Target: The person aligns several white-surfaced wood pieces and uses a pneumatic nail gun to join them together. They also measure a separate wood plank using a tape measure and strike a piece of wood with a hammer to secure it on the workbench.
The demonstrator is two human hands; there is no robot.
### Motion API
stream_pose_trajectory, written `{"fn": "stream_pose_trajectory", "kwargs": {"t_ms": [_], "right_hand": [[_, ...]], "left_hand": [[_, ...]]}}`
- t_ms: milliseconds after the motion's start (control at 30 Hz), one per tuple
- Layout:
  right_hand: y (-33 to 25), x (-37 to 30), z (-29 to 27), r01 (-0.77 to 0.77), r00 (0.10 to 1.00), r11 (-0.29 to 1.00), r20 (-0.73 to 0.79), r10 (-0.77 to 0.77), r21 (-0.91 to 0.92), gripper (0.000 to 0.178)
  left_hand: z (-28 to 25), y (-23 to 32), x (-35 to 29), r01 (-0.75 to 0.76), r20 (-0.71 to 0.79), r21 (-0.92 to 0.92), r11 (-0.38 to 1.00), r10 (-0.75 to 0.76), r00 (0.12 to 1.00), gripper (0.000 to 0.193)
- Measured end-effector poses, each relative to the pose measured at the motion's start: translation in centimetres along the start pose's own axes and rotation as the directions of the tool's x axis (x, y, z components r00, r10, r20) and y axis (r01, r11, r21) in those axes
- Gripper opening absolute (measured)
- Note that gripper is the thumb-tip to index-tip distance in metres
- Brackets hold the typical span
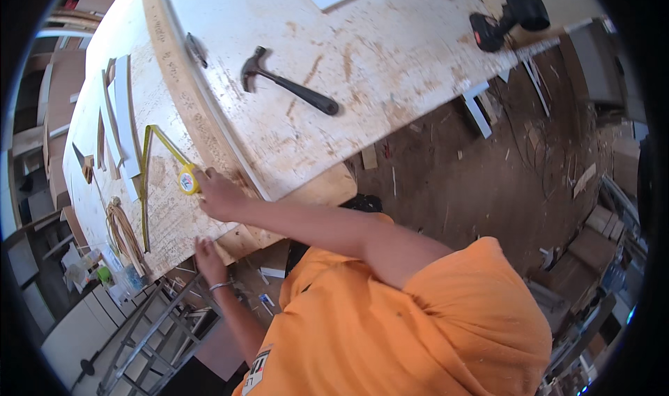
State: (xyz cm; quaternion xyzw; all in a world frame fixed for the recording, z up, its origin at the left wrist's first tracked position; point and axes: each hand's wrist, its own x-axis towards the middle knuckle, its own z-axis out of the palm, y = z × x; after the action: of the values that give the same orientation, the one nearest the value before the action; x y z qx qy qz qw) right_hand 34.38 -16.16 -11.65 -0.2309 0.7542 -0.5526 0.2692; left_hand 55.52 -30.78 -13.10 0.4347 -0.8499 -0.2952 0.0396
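My right hand [226, 197] grips a yellow tape measure [188, 179] over the worktable. Its yellow blade [144, 173] is drawn out, runs up and away from the case, bends sharply and comes back toward the near left table edge. My left hand [210, 261], with a band at its wrist, is at the near table edge, fingers stretched out and nothing seen in them. Just beyond my right hand lies a long wooden board [182, 82] with handwriting on it. A claw hammer [289, 82] with a dark handle rests farther right on the table.
A black cordless drill [512, 16] stands at the table's far right. Narrow white strips [124, 117] and a bundle of cord [120, 232] lie on the left. Scraps litter the brown floor [446, 187]. A metal frame [143, 347] stands below the left edge.
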Motion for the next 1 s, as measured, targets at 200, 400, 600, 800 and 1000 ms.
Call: {"fn": "stream_pose_trajectory", "kwargs": {"t_ms": [200, 400, 600, 800, 1000], "right_hand": [[9.4, -17.6, -10.3, -0.069, 0.975, 0.992, -0.202, 0.089, 0.106, 0.025], [15.6, -40.5, -15.5, -0.555, 0.635, 0.801, -0.509, 0.581, 0.223, 0.018], [17.6, -55.8, -9.7, -0.664, 0.726, 0.698, -0.454, 0.517, -0.268, 0.024], [21.5, -61.1, -9.9, -0.694, 0.713, 0.672, -0.376, 0.592, -0.259, 0.031], [28.5, -62.9, -14.7, -0.676, 0.736, 0.728, -0.147, 0.661, -0.115, 0.031]], "left_hand": [[5.8, 0.2, -2.3, -0.188, 0.157, 0.476, 0.859, 0.127, 0.979, 0.075], [6.2, -0.3, -2.4, -0.318, 0.178, 0.540, 0.779, 0.264, 0.948, 0.077], [10.6, -3.5, -5.9, -0.335, -0.095, 0.446, 0.830, 0.416, 0.904, 0.070], [10.7, -4.6, -13.9, -0.405, -0.125, 0.485, 0.775, 0.519, 0.845, 0.065], [13.2, -15.3, -23.2, -0.392, 0.733, 0.162, 0.906, 0.156, 0.663, 0.038]]}}
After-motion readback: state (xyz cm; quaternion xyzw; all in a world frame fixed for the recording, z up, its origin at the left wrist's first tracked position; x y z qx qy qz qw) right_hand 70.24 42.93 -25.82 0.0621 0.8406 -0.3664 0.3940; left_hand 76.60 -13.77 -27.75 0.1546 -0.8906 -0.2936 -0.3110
